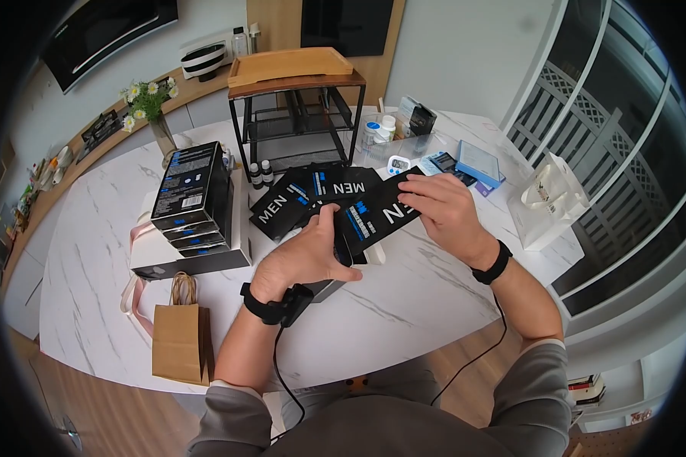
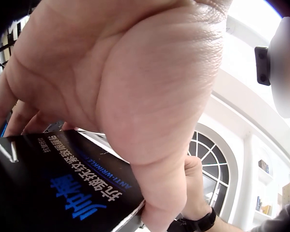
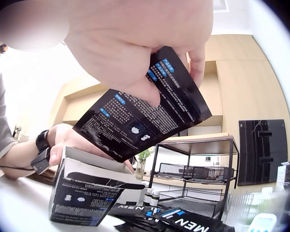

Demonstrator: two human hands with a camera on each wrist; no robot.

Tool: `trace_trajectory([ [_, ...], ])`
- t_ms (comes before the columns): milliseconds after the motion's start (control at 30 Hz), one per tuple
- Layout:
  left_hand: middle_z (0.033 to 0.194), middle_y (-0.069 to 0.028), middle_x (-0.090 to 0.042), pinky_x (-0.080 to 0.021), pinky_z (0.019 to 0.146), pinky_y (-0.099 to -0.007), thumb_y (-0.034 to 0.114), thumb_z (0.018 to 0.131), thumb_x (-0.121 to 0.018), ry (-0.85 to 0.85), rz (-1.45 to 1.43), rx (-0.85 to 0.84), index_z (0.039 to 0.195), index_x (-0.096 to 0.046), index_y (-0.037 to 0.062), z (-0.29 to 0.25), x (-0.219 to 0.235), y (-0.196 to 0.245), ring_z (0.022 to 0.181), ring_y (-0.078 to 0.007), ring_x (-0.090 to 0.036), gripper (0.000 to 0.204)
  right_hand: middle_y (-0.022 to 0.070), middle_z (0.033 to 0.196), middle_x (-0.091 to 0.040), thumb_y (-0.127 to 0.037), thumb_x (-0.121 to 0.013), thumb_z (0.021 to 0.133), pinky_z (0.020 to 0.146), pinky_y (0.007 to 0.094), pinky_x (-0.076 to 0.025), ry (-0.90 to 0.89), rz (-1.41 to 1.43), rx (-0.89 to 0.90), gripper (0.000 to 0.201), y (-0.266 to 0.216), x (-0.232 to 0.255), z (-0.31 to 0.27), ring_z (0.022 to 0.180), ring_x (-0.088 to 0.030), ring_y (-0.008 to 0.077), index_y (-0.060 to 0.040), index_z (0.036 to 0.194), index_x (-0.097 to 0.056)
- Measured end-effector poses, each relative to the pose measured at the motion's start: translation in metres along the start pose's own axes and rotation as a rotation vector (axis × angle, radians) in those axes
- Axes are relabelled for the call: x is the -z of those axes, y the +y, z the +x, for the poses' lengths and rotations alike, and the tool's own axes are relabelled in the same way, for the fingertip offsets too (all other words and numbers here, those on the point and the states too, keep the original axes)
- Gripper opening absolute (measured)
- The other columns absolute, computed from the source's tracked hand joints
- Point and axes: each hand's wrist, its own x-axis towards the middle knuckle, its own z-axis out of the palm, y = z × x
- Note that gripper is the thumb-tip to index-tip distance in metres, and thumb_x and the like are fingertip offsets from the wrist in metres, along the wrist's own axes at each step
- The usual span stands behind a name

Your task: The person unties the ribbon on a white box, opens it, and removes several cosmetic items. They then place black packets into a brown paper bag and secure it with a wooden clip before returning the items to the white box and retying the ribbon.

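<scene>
My right hand (image 1: pixel 446 213) pinches the upper corner of a flat black sachet (image 1: pixel 373 217), thumb on its printed back and fingers behind. In the right wrist view the sachet (image 3: pixel 145 108) hangs tilted above a black box (image 3: pixel 84 198) whose top is open, its pale inside showing. Around that box my left hand (image 1: pixel 305 255) is spread, with the thumb at its near edge; the left wrist view has blue and white lettering on the box (image 2: pixel 77 183). More black sachets (image 1: pixel 278 206) marked MEN lie in an overlapping pile just beyond the box.
Stacked black boxes (image 1: pixel 190 190) stand on a larger white box (image 1: pixel 240 244) at left, a brown paper bag (image 1: pixel 179 343) in front. Behind the pile is a black-framed rack (image 1: pixel 297 99) with two small bottles (image 1: pixel 261 174) beside it. A white bag (image 1: pixel 545 202) stands at right.
</scene>
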Motion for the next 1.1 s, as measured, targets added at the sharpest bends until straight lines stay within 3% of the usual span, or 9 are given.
trace_trajectory([
  [333, 0.142, -0.0398, -0.05, -0.048, 0.113, -0.0439, 0.043, 0.062, -0.098, 0.022, -0.033, -0.021, 0.152, -0.028, -0.0071, 0.001, 0.001, -0.007, 0.135, -0.0474, -0.056, 0.124, 0.009, 0.109, -0.078, 0.005, -0.076, 0.073, 0.088, 0.04, -0.056, -0.013, -0.022, 0.006, 0.024, -0.001, 0.001, -0.008, 0.105, -0.074, 0.0286, -0.004, 0.095, -0.078],
  [533, 0.144, -0.0382, -0.049, -0.049, 0.11, -0.0412, 0.042, 0.065, -0.097, 0.031, 0.053, 0.001, 0.154, -0.025, -0.0079, -0.005, -0.007, 0.009, 0.133, -0.0454, -0.058, 0.125, 0.014, 0.12, -0.073, -0.007, -0.071, 0.081, 0.094, 0.0461, -0.056, -0.126, -0.232, 0.253, 0.023, -0.027, 0.01, 0.012, 0.119, -0.068, 0.0324, -0.0024, 0.103, -0.076],
  [600, 0.142, -0.0393, -0.049, -0.052, 0.106, -0.0416, 0.041, 0.065, -0.097, -0.003, 0.044, 0.024, 0.154, -0.024, -0.0086, -0.006, -0.009, 0.013, 0.127, -0.0453, -0.061, 0.126, 0.0167, 0.126, -0.069, -0.009, -0.07, 0.083, 0.098, 0.0491, -0.054, -0.164, -0.275, 0.353, 0.035, -0.038, 0.007, 0.016, 0.121, -0.065, 0.0364, -0.0019, 0.116, -0.072],
  [633, 0.138, -0.0403, -0.05, -0.053, 0.104, -0.0414, 0.039, 0.065, -0.097, 0.02, 0.046, -0.011, 0.155, -0.023, -0.0089, -0.007, -0.01, 0.011, 0.122, -0.0451, -0.064, 0.126, 0.0181, 0.131, -0.067, -0.007, -0.069, 0.084, 0.103, 0.0503, -0.05, -0.183, -0.288, 0.276, 0.044, -0.041, 0.01, 0.019, 0.124, -0.063, 0.038, -0.0024, 0.128, -0.068],
  [800, 0.134, -0.0395, -0.053, -0.051, 0.108, -0.0421, 0.037, 0.065, -0.098, -0.004, 0.042, -0.063, 0.153, -0.023, -0.0094, -0.008, -0.017, 0.015, 0.126, -0.0486, -0.06, 0.125, 0.0225, 0.142, -0.059, -0.005, -0.068, 0.086, 0.109, 0.052, -0.044, -0.155, -0.418, -0.029, 0.053, 0.02, -0.047, 0.014, 0.131, -0.058, 0.0381, -0.0043, 0.139, -0.063],
  [867, 0.134, -0.0394, -0.052, -0.05, 0.109, -0.043, 0.037, 0.064, -0.098, -0.029, 0.044, -0.099, 0.153, -0.024, -0.0095, -0.009, -0.021, 0.016, 0.128, -0.0495, -0.058, 0.125, 0.0248, 0.148, -0.056, -0.013, -0.075, 0.087, 0.112, 0.0521, -0.043, -0.304, -0.042, -0.3, 0.06, 0.043, -0.092, 0.001, 0.137, -0.055, 0.0419, -0.0035, 0.144, -0.06],
  [967, 0.132, -0.0384, -0.053, -0.051, 0.108, -0.0436, 0.038, 0.065, -0.097, -0.038, 0.081, -0.097, 0.154, -0.023, -0.0097, -0.01, -0.026, 0.018, 0.126, -0.0503, -0.059, 0.126, 0.0254, 0.159, -0.047, -0.025, -0.08, 0.089, 0.121, 0.054, -0.036, -0.501, 0.017, -0.335, 0.076, 0.066, -0.159, -0.009, 0.148, -0.045, 0.0443, -0.0033, 0.154, -0.047],
  [1067, 0.132, -0.0382, -0.053, -0.051, 0.108, -0.0438, 0.039, 0.064, -0.097, -0.044, 0.099, -0.078, 0.154, -0.023, -0.0096, -0.009, -0.025, 0.02, 0.126, -0.05, -0.058, 0.126, 0.0238, 0.165, -0.039, -0.023, -0.077, 0.09, 0.125, 0.0554, -0.03, -0.63, 0.018, -0.348, 0.083, 0.073, -0.199, -0.015, 0.154, -0.036, 0.0433, -0.0051, 0.161, -0.039],
  [1100, 0.131, -0.038, -0.053, -0.051, 0.108, -0.0439, 0.04, 0.064, -0.097, -0.062, 0.102, -0.066, 0.154, -0.023, -0.0096, -0.009, -0.023, 0.021, 0.126, -0.0497, -0.058, 0.126, 0.0238, 0.161, -0.047, -0.019, -0.073, 0.09, 0.125, 0.0544, -0.031, -0.589, 0.021, -0.335, 0.073, 0.072, -0.207, -0.019, 0.151, -0.043, 0.0403, -0.0044, 0.156, -0.046],
])
